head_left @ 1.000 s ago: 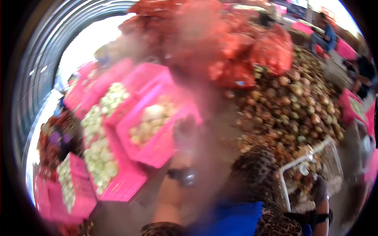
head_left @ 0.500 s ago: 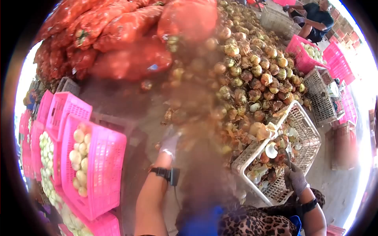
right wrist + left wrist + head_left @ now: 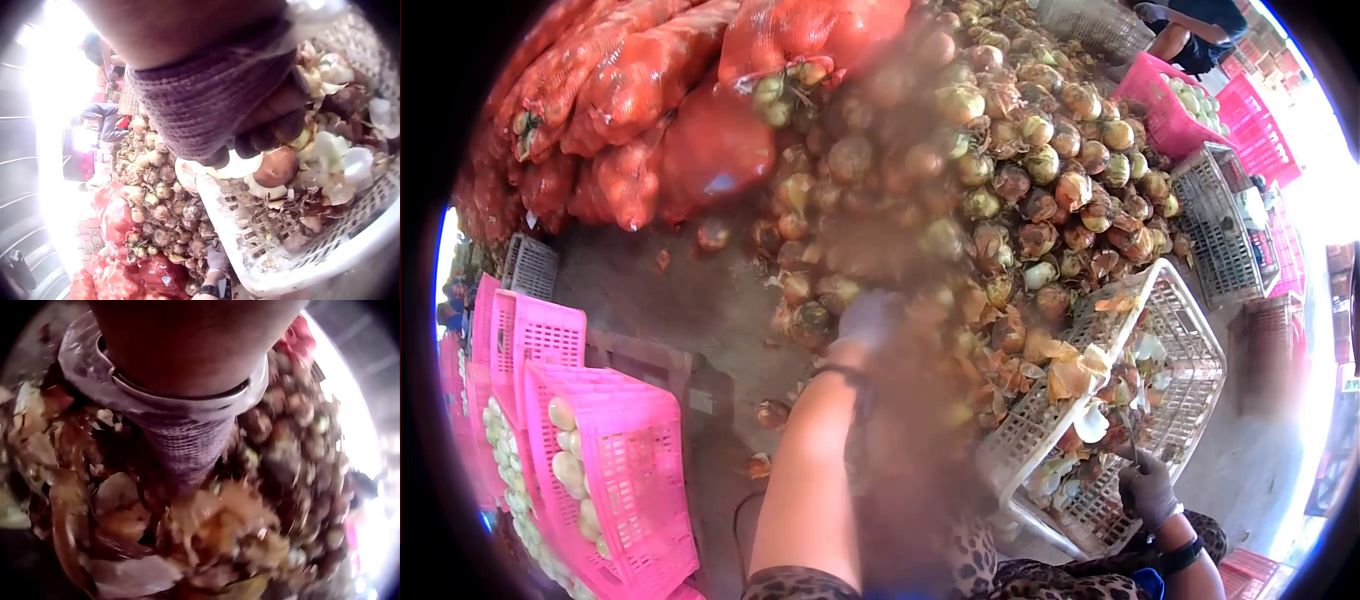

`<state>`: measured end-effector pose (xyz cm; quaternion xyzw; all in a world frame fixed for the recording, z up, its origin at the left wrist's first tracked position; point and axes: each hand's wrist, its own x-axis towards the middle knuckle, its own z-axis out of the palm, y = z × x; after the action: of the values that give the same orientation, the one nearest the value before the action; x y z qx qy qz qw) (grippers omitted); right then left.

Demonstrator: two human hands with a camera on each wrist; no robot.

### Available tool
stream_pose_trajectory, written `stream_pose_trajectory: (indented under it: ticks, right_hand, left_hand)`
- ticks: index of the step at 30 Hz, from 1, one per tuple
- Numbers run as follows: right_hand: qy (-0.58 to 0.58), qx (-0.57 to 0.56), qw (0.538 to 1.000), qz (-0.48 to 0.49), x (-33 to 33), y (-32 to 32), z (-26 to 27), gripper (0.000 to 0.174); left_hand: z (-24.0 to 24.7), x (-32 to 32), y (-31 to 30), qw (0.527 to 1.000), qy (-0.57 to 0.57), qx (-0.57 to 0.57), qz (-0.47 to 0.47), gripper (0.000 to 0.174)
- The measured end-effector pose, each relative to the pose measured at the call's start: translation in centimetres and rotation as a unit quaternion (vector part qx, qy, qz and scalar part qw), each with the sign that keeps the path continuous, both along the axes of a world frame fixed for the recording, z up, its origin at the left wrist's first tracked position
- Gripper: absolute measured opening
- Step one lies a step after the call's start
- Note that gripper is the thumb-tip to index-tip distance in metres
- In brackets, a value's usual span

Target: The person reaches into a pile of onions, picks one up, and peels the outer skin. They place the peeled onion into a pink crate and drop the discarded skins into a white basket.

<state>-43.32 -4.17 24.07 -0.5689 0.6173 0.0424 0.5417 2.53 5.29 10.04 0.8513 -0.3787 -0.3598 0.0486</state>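
Note:
My gloved left hand [image 3: 870, 318] reaches to the near edge of a heap of unpeeled onions [image 3: 1040, 180]; a blur in the head view covers part of it. In the left wrist view the left glove [image 3: 187, 440] points down among loose onion skins [image 3: 219, 512], its fingers hidden. My gloved right hand [image 3: 1148, 490] grips a knife [image 3: 1133, 432] by the handle, its thin blade pointing up over a white plastic crate [image 3: 1190, 310]. Curled fingers [image 3: 289, 125] show in the right wrist view, above onion peelings [image 3: 331, 150] in the crate.
Red mesh sacks [image 3: 640, 80] are piled at the far left. Pink crates [image 3: 635, 470] of peeled onions stand at the left, more pink crates [image 3: 1145, 105] at the far right beside a grey crate [image 3: 1215, 230]. Another person [image 3: 1200, 25] sits at the back right.
The head view has swung from the pink crates toward the onion heap. My left hand has moved from beside a pink crate to the onions. The right hand stays at the white crate.

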Motion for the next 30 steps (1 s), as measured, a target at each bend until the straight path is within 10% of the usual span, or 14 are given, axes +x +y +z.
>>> stream_pose_trajectory:
  ticks: [2, 8, 15, 18, 20, 26, 29, 30]
  right_hand:
    - [-0.026, -0.010, 1.000, 0.012, 0.4, 0.2, 1.8, 0.035]
    - [-0.186, 0.051, 0.981, -0.001, 1.9, 2.7, 7.2, 0.035]
    - [-0.329, -0.179, 0.902, 0.214, 3.4, 4.2, 7.7, 0.029]
    - [-0.404, -0.332, 0.834, 0.175, 2.6, 4.0, 6.5, 0.024]
    - [-0.377, -0.256, 0.884, 0.103, 0.0, 4.0, 10.8, 0.024]
    - [-0.382, -0.343, 0.857, 0.034, -3.0, 5.1, 15.2, 0.036]
    - [-0.457, -0.418, 0.780, 0.089, -3.9, 5.0, 16.3, 0.030]
    - [-0.458, -0.328, 0.824, 0.054, -4.1, 4.9, 15.3, 0.027]
  left_hand:
    - [-8.0, 0.7, 4.9, 0.917, 0.276, -0.204, 0.205, 0.081]
    - [2.7, -5.5, 10.5, 0.631, 0.663, -0.321, 0.244, 0.079]
    - [25.1, -16.8, 4.7, 0.707, 0.662, -0.249, 0.006, 0.083]
    - [30.2, -22.4, 3.0, 0.754, 0.597, -0.275, 0.006, 0.072]
    - [30.6, -24.1, 2.6, 0.836, 0.416, -0.355, -0.035, 0.063]
    - [26.0, -32.3, 0.1, 0.742, 0.426, -0.512, -0.073, 0.080]
    - [25.6, -31.7, 0.0, 0.694, 0.547, -0.464, 0.066, 0.075]
    - [26.2, -31.6, 0.8, 0.662, 0.603, -0.423, 0.140, 0.072]
